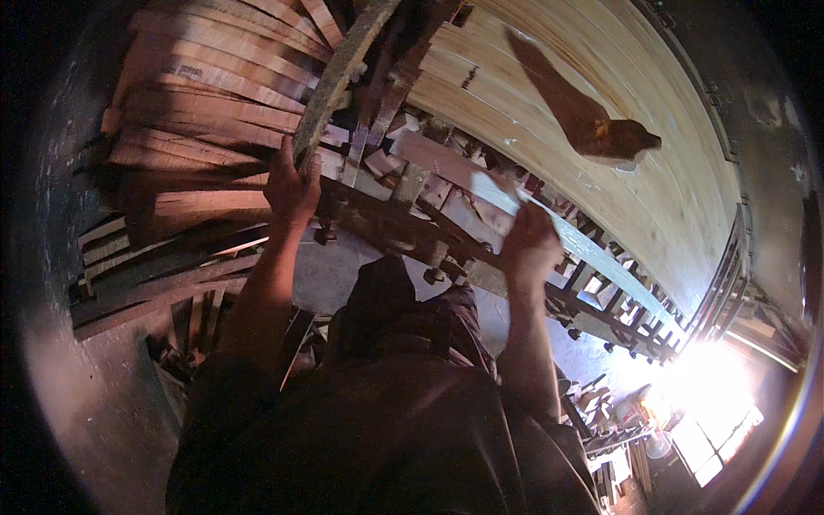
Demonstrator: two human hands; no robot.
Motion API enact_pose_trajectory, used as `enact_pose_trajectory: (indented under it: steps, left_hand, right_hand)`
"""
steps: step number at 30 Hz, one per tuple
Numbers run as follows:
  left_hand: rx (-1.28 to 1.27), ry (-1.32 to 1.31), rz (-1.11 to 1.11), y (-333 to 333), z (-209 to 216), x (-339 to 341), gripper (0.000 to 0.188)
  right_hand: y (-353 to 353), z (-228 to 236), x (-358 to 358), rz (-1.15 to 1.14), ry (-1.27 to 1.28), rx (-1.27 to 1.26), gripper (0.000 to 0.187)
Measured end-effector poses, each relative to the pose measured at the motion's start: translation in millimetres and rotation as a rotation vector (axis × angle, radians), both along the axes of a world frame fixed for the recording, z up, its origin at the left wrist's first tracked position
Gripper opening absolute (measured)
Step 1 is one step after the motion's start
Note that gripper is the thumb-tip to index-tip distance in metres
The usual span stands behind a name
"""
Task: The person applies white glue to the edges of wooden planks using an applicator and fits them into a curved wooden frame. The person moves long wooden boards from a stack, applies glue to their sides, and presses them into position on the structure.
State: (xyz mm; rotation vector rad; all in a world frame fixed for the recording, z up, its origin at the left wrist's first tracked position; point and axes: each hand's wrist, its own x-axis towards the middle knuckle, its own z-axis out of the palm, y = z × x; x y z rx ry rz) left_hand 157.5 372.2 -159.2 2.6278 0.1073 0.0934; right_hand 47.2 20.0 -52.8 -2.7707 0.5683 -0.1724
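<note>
My left hand [293, 187] is closed round the near end of a long, narrow wooden strip [342, 77], which slants up and away to the right. My right hand [532, 240] is curled and blurred over a long board [592, 249]. A wet-looking white coating covers part of that board, while its left end [429, 154] shows bare reddish wood. Whatever my right fingers hold is too smeared to name. Beneath the board runs a dark rack [386, 219] with several clamp-like fittings along it.
Stacked reddish boards [197, 112] fill the left. A broad panel of joined pale planks [481, 51] lies beyond the rack, with a brown, thick-ended object [601, 133] of unclear kind on it. Offcuts [592, 403] and a glaring window [708, 438] are at lower right.
</note>
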Motion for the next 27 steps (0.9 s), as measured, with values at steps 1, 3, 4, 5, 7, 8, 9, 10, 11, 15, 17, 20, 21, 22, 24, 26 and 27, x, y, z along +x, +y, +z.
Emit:
enact_pose_trajectory:
  steps: [1, 3, 4, 5, 7, 8, 9, 10, 11, 15, 17, 20, 21, 22, 24, 26, 27]
  left_hand:
    - [-0.001, 0.022, 0.018, 0.4, -1.2, 1.1, 0.077]
    - [0.040, -0.058, -0.042, 0.7, -0.3, 1.8, 0.072]
    - [0.059, -0.101, -0.055, -0.6, -0.6, 2.0, 0.069]
    - [0.074, -0.142, -0.062, 0.3, -0.3, 1.0, 0.068]
    - [0.068, -0.130, -0.057, 2.6, -3.7, 0.5, 0.066]
    - [0.067, -0.098, -0.046, 3.2, -2.8, 0.1, 0.066]
    - [0.067, -0.064, -0.032, 4.2, -1.7, -1.4, 0.065]
    - [0.046, -0.119, -0.043, 3.8, -0.3, -1.3, 0.064]
    - [0.025, -0.175, -0.056, 2.0, 1.6, 0.3, 0.064]
    - [0.023, -0.210, -0.052, -0.3, 6.4, 0.3, 0.060]
    - [0.001, -0.285, -0.060, 3.4, 0.0, 2.3, 0.057]
    - [0.016, -0.287, -0.036, 2.2, -2.6, -2.2, 0.056]
    - [0.000, -0.283, -0.028, 0.8, -0.1, 0.2, 0.056]
    - [-0.015, -0.279, -0.020, -0.4, 0.7, 1.2, 0.056]
    - [0.063, -0.256, -0.017, 0.6, -5.0, -0.2, 0.055]
    - [0.104, -0.237, -0.025, 1.5, -6.3, 1.1, 0.055]
    - [0.108, -0.221, -0.029, 3.2, -5.0, -0.1, 0.056]
  right_hand:
    - [23.9, 0.4, 16.0, 0.119, -0.103, 0.056, 0.024]
    - [67.0, -9.3, 38.9, 0.103, -0.086, 0.351, 0.029]
    - [85.2, -15.5, 48.8, 0.151, -0.092, 0.365, 0.030]
    - [98.3, -22.5, 56.2, 0.313, -0.135, 0.105, 0.028]
    - [121.6, -28.7, 71.5, 0.420, -0.325, 0.049, 0.014]
    - [123.5, -23.1, 75.8, 0.453, -0.338, 0.066, 0.014]
    - [125.8, -18.4, 78.9, 0.490, -0.349, 0.085, 0.014]
    - [123.8, -26.1, 75.3, 0.314, -0.311, 0.450, 0.016]
    - [116.8, -41.3, 68.6, 0.125, -0.260, 0.807, 0.017]
    - [86.1, -68.4, 48.7, -0.553, -0.253, 1.484, 0.025]
    - [84.0, -52.3, 32.1, -0.665, -0.123, 1.422, 0.023]
    - [65.6, -46.6, 4.9, -0.681, -0.007, 1.451, 0.023]
    - [59.0, -44.4, 2.1, -0.662, 0.009, 1.486, 0.024]
    - [54.3, -42.6, 1.8, -0.641, 0.046, 1.486, 0.023]
    - [68.4, -46.1, 17.9, -0.705, -0.064, 1.623, 0.026]
    - [83.4, -48.1, 40.5, -0.777, -0.127, 1.688, 0.026]
    - [80.6, -54.7, 38.9, -0.561, -0.050, 1.499, 0.025]
